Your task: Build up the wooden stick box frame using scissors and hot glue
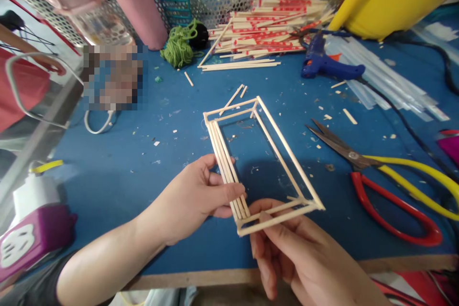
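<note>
A rectangular wooden stick frame [283, 153] is held tilted above the blue table, its long sides running away from me. Several sticks lie side by side along its left side, forming a narrow slatted strip [224, 165]. My left hand [201, 186] grips that strip, thumb on top and fingers beneath. At the near short side, my right hand [290, 244] pinches the frame between thumb and fingers. Both hands are closed on the same frame, and its far end is unsupported.
Red-and-yellow scissors [355, 158] lie open to the right. Behind them are a blue glue gun [326, 64] with its cord and clear glue sticks [390, 81]. Paper-wrapped chopsticks [265, 28] and green yarn [179, 45] sit at the back. A purple punch [39, 234] stands left.
</note>
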Tool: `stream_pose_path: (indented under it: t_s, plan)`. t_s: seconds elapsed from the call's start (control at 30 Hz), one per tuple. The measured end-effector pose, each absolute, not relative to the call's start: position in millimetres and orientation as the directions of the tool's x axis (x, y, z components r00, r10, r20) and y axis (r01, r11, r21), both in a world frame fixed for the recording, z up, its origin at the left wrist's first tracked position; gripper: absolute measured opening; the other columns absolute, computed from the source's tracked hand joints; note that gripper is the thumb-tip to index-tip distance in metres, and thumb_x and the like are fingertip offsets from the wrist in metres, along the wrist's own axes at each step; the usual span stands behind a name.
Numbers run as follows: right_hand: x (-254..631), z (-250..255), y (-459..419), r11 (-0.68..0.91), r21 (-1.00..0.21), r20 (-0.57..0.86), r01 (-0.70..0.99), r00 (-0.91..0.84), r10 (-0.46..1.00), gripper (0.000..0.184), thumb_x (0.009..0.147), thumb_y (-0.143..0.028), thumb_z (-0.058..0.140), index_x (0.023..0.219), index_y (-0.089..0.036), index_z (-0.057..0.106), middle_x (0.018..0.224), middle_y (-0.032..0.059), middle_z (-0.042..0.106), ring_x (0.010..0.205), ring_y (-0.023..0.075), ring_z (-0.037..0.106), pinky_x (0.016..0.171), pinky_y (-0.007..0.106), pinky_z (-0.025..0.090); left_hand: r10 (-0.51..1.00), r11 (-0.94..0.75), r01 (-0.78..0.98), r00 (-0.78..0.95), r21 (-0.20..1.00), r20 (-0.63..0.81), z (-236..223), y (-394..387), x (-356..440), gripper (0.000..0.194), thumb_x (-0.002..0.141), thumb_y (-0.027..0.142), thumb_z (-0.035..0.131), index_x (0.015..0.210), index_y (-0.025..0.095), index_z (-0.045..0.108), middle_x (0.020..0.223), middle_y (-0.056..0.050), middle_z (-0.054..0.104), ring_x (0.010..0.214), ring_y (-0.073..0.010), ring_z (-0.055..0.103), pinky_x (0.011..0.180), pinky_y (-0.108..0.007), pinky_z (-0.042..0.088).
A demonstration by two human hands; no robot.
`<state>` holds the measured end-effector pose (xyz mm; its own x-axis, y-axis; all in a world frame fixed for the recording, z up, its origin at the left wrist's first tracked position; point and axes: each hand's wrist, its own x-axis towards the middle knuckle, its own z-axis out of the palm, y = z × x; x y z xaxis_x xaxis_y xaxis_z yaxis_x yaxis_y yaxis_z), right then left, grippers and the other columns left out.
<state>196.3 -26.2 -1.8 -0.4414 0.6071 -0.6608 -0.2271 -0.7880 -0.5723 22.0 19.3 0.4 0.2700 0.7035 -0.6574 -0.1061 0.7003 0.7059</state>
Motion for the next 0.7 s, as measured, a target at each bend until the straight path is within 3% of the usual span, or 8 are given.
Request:
stream_pose_path:
  t_s: [0.47,0.7]
  plan:
    - [198,1,-27,-0.777,-0.591,-0.673,-0.215,-0.399,0.623,0.027,0.082,-0.045,0.06,0.083,-0.018,0.061,0.068,-0.0007,0.06,0.051,0.0084,0.055,0.052,0.021,0.041,0.7,0.706,-0.147,0.289,0.692,-0.653,2,16,24,0.042,0.073,0.021,0.072,0.109,0.019,0.051,0.066,0.003,0.065,0.057,-0.008,0.063,0.055,-0.016,0.051]
    - [207,-6,-23,-0.781,-0.614,-0.7,-0.118,-0.376,0.607,0.035,0.072,-0.054,0.067,0.078,-0.02,0.063,0.066,-0.0005,0.062,0.052,0.0085,0.054,0.05,0.02,0.041,0.701,0.712,-0.174,0.238,0.68,-0.672,3,7,28,0.032,0.074,0.03,0.071,0.096,0.017,0.052,0.069,0.003,0.063,0.064,-0.0095,0.065,0.061,-0.019,0.053]
